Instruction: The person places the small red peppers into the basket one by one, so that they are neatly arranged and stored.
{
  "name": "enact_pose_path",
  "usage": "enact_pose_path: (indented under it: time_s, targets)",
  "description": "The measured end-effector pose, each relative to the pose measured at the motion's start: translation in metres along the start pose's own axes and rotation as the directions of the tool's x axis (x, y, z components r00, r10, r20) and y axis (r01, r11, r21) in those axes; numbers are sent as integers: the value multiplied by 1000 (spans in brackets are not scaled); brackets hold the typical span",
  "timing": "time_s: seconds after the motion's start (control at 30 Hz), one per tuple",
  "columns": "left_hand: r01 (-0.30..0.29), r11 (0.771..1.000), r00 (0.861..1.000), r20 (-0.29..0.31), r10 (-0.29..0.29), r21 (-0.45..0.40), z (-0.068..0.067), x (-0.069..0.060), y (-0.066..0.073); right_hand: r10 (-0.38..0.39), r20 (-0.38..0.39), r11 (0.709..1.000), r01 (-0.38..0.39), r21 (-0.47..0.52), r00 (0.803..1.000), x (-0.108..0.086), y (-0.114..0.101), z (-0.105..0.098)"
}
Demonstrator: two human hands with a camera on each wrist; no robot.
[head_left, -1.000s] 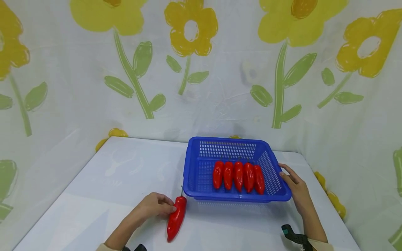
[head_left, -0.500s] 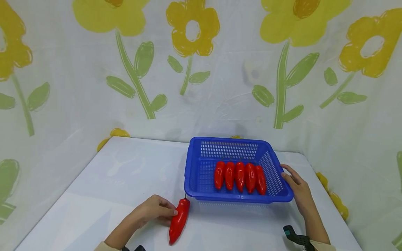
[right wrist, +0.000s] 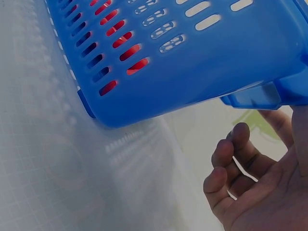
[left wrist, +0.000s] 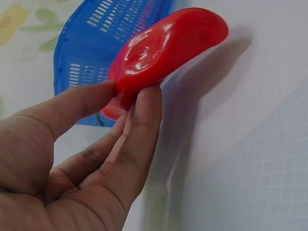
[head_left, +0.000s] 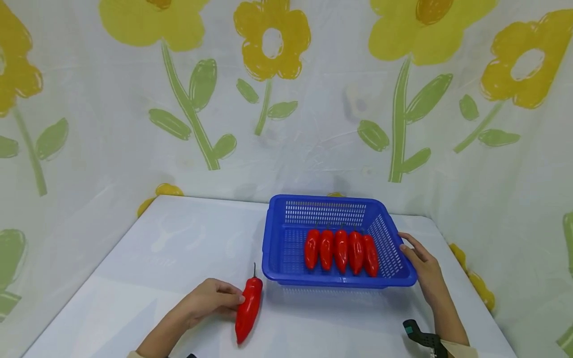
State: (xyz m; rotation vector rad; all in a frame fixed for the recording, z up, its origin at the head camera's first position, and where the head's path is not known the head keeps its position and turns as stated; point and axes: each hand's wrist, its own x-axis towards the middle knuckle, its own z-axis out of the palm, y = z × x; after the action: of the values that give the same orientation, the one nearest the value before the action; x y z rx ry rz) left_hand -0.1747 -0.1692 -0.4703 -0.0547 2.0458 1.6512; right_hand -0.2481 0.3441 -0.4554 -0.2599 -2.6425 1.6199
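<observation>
My left hand (head_left: 212, 301) pinches a red chili pepper (head_left: 249, 311) between thumb and fingertips, just off the near left corner of the blue basket (head_left: 331, 281). The pepper's dark stem points away from me. In the left wrist view the same pepper (left wrist: 171, 45) casts a shadow on the table, apart from its body. At the basket's right side my right hand (head_left: 425, 273) holds the rim between thumb and forefinger. Its other fingers (right wrist: 223, 153) curl loosely below the rim in the right wrist view. Several red peppers (head_left: 341, 251) lie side by side inside the basket.
The basket stands toward the back of a white table (head_left: 179, 258). A pale curtain (head_left: 313, 114) with printed yellow flowers hangs behind and on both sides of the table. A dark strap (head_left: 425, 340) sits on my right wrist.
My left hand has drawn slightly left with the pepper, and its stem now stands clear of the basket's corner. My right hand keeps its hold on the rim.
</observation>
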Motion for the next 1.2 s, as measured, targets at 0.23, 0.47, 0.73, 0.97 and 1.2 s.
enact_pose_path:
  time_s: [0.23, 0.47, 0.73, 0.97, 1.2]
  targets:
    - [-13, 1000, 999, -44, 12, -4, -7, -3, 0, 5, -7, 1000, -5, 4, 1000, 1, -1, 0]
    - [-52, 997, 998, -48, 49, -57, -18, -11, 10, -6, -3, 1000, 6, -7, 1000, 0, -1, 0]
    - [-88, 991, 994, -81, 80, -100, -28, -15, 30, -23, -5, 1000, 23, -10, 1000, -1, -1, 0]
    - [-136, 984, 987, -104, 124, -116, -29, -13, 47, -38, -1, 999, 38, 6, 999, -1, 0, -1]
    - [-167, 981, 979, -134, 154, -96, -24, -5, 68, -46, -6, 999, 46, 20, 999, -1, 0, 1]
